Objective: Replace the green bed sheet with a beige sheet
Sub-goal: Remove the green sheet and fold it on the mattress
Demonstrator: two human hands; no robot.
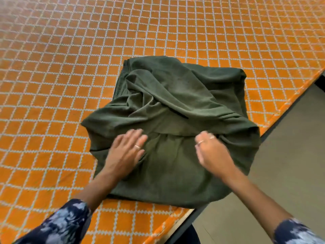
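Both hands are motion-blurred, so finger detail is soft. The left hand (127, 150) lies flat with fingers spread on the green sheet (175, 124), pressing its near left part. The right hand (212, 150) has its fingers curled into a bunch of the cloth, its fingertips buried in the fold. The sheet sits roughly folded and rumpled at the bed's (70, 67) near right edge, its right side hanging slightly past that edge. The bed's orange cover bears a white grid. Beige floor (281, 164) shows to the right. Patterned dark sleeves (58, 226) are cut off at the bottom.
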